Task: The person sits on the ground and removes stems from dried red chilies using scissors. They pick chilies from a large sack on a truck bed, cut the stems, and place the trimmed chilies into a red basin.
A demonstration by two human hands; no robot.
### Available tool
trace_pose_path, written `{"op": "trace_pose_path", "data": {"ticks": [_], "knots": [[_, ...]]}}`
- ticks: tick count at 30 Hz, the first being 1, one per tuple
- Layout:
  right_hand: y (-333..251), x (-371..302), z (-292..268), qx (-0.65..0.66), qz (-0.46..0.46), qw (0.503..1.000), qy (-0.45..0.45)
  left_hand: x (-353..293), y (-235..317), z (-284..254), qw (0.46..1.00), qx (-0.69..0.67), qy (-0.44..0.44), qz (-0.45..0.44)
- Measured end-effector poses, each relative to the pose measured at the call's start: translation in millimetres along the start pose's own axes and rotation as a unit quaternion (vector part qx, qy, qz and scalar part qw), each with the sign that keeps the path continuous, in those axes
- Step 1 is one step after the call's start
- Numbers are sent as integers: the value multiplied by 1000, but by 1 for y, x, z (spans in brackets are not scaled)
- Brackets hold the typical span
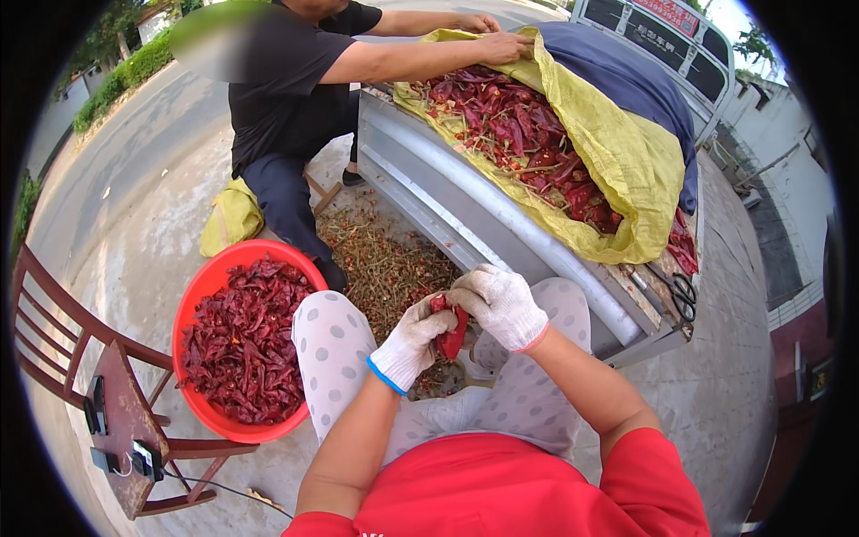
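Note:
A dried red chili pepper (452,338) is between my two gloved hands, above my lap. My left hand (413,340), in a white knit glove with a blue cuff, is closed around it. My right hand (499,304), in a white glove with a red-edged cuff, has its fingers pinched at the pepper's upper end; whether they grip its stem is hidden. To my left stands a red basin (191,309) heaped with dried red chilies (246,345). Ahead to the right, a yellow woven sack (640,170) lies open on a truck bed, full of dried chilies (519,121).
Stems and scraps (380,255) litter the ground between my legs and the truck bed (429,188). Scissors (680,291) lie on the bed's near corner. A co-worker in black (291,98) reaches into the sack. A wooden chair (112,394) holding small devices stands at left.

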State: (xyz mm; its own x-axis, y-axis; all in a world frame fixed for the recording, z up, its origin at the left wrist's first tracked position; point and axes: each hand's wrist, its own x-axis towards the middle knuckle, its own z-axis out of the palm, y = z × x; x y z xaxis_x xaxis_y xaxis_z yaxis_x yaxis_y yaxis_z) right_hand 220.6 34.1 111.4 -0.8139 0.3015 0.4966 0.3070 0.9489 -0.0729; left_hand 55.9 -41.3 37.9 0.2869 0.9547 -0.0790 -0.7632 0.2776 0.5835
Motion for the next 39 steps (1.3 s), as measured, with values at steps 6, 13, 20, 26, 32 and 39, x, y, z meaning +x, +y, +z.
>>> {"op": "trace_pose_path", "data": {"ticks": [6,13,20,26,32,39], "knots": [[-6,2,0,-12,11,999,-35,11,-17,-9,983,152,83,62],[6,0,-1,159,61,983,-64,5,-11,3,988,114,100,17],[0,5,-14,279,162,942,-89,0,-2,2,985,158,61,-14],[-26,-2,-4,505,477,718,-44,-8,-7,15,960,258,85,59],[-18,-11,13,651,628,425,38,-7,-10,14,882,444,62,145],[11,9,-7,380,450,807,-36,-3,4,-12,964,164,155,144]]}}
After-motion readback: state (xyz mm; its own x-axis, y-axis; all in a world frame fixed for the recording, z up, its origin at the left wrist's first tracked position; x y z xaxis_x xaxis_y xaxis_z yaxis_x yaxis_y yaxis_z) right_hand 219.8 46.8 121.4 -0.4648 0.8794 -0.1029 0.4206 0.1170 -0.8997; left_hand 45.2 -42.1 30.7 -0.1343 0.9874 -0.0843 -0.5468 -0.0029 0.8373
